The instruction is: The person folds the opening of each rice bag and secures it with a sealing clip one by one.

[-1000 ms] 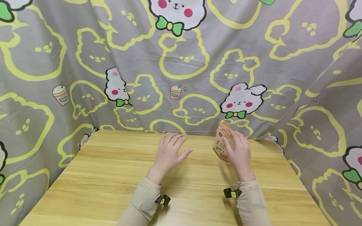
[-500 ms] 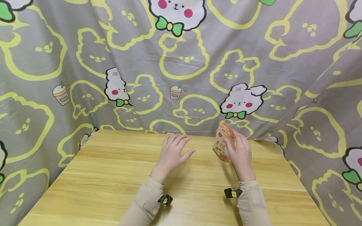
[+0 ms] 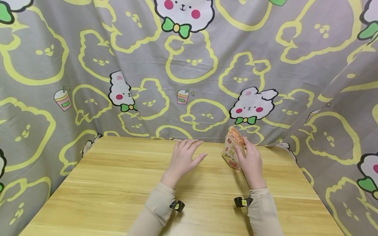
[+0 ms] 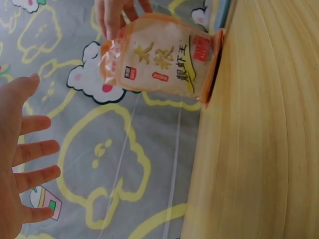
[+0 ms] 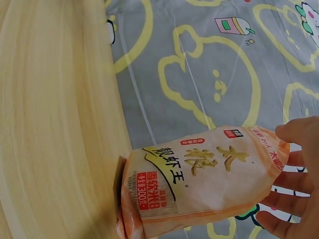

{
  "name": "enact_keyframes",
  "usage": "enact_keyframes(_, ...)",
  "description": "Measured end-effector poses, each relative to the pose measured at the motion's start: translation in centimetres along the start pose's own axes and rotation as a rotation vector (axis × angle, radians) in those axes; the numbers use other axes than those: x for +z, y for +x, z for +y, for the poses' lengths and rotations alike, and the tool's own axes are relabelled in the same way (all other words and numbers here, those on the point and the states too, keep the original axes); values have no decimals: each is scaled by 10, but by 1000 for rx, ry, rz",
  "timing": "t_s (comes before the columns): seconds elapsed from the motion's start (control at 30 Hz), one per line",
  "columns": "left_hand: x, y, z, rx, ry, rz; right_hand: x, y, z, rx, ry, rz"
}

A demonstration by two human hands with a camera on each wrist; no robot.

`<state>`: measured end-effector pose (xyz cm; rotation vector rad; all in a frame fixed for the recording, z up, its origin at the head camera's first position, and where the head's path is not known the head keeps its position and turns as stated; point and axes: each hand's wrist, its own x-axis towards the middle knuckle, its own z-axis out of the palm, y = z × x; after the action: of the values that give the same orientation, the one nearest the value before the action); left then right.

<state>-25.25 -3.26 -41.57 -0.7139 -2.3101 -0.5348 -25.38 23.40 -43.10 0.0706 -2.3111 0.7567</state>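
Note:
A bag of rice (image 3: pixel 231 149) in clear and orange plastic, with gold and red print, stands on its base near the table's back edge, leaning slightly. My right hand (image 3: pixel 251 160) holds it at its right side, the thumb on the front. In the right wrist view, the right hand (image 5: pixel 299 179) is at the bag's top end, with fingertips along the edge of the rice bag (image 5: pixel 204 177), partly hidden. My left hand (image 3: pixel 184 160) hovers left of the bag, fingers spread and touching nothing. The left wrist view shows that left hand (image 4: pixel 25 154) apart from the bag (image 4: pixel 159 57).
The wooden table (image 3: pixel 118 183) extends in front and to both sides. A grey curtain (image 3: pixel 147 65) printed with yellow outlines and white rabbits hangs close behind it and along its sides. Each wrist wears a small black camera (image 3: pixel 177 206).
My left hand has moved a little right, toward the bag. The right hand's fingers have shifted slightly right on the bag, uncovering more of its front; the bag stays nearly in place.

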Motion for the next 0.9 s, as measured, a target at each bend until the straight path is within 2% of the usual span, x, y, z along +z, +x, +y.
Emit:
enact_keyframes(0.13, 6, 4, 3, -20, -40, -32, 1, -1, 1, 26, 1, -28)
enact_keyframes(0.4, 16, 12, 12, -32, -71, -15, 4, -2, 5, 71, 3, -58)
enact_keyframes(0.53, 21, 14, 17, -43, -88, -31, 6, -2, 7, 86, 14, -69)
enact_keyframes(0.9, 37, 17, 28, -106, -148, -82, 9, -4, 10, 33, 35, -3)
